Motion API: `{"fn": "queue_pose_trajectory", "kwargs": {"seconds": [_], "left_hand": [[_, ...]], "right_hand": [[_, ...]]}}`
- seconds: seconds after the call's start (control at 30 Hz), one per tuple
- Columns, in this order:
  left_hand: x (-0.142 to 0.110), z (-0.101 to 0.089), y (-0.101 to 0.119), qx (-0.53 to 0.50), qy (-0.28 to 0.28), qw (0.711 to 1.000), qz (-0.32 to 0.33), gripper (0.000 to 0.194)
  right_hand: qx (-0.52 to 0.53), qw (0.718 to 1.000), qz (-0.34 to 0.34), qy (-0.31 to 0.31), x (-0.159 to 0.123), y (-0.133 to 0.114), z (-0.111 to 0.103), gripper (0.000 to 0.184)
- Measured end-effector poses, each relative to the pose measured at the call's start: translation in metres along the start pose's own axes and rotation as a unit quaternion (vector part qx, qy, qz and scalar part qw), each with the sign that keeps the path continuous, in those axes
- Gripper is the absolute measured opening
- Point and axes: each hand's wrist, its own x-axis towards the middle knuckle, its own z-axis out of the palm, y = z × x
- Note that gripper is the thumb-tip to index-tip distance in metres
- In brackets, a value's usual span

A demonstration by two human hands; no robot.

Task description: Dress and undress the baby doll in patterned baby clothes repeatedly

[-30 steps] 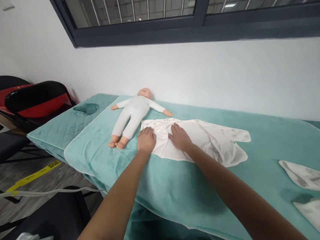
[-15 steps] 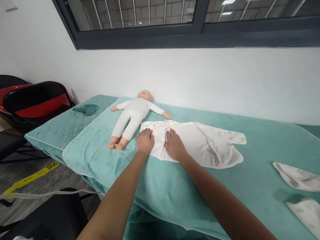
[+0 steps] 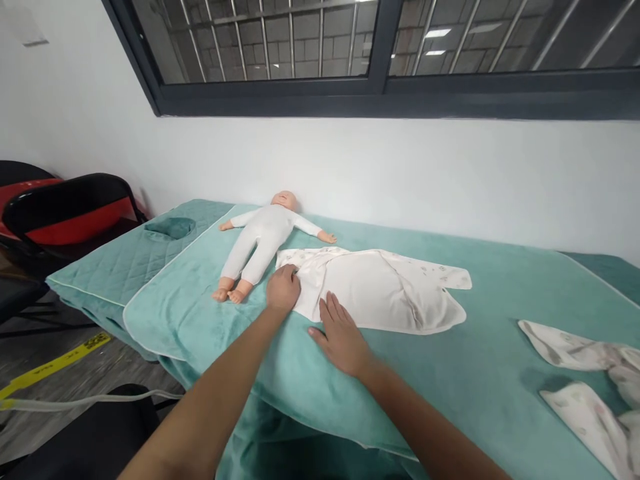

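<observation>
A white baby garment [image 3: 370, 287] with a small print lies spread on the green bed cover. At its left end my left hand [image 3: 283, 288] is closed on the edge, with the fingertips partly hidden. My right hand [image 3: 345, 337] is open, its fingers stretched out over the lower edge and the thumb apart over the green cloth. Behind and to the left, a baby doll [image 3: 267, 233] in a white bodysuit lies on its back with its arms spread, close to my left hand.
White printed cloth pieces [image 3: 575, 350] lie at the right. The green cover [image 3: 200, 313] hangs over the bed's front edge. Black and red chairs [image 3: 75, 207] stand left, and another black seat [image 3: 95, 433] is at the lower left. A wall and barred window [image 3: 280, 40] rise behind.
My right hand has slid down toward the garment's lower edge, and its thumb has spread out. My left hand stays at the left end. The view has tilted up and turned slightly right.
</observation>
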Motion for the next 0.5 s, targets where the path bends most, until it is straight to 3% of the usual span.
{"fn": "queue_pose_trajectory", "kwargs": {"seconds": [0.1, 0.17, 0.23, 0.33, 0.5], "left_hand": [[0.015, -0.017, -0.004, 0.012, -0.004, 0.997, 0.07, 0.04], [0.034, -0.031, -0.014, 0.045, 0.009, 0.995, 0.089, 0.042], [0.057, -0.043, -0.029, 0.077, 0.013, 0.996, 0.041, 0.047], [0.091, -0.052, -0.061, 0.073, -0.012, 0.994, -0.084, 0.057], [0.131, -0.055, -0.109, -0.081, -0.076, 0.973, -0.203, 0.067]], "right_hand": [[0.095, 0.994, 0.048, 0.032, 0.005, 0.001, -0.008, 0.073], [0.134, 0.985, 0.077, 0.069, 0.027, -0.001, -0.015, 0.07], [0.152, 0.982, 0.072, 0.084, 0.063, -0.008, -0.021, 0.071], [0.154, 0.984, 0.037, 0.08, 0.139, -0.025, -0.024, 0.072], [0.083, 0.992, 0.012, 0.091, 0.269, -0.05, -0.011, 0.074]]}}
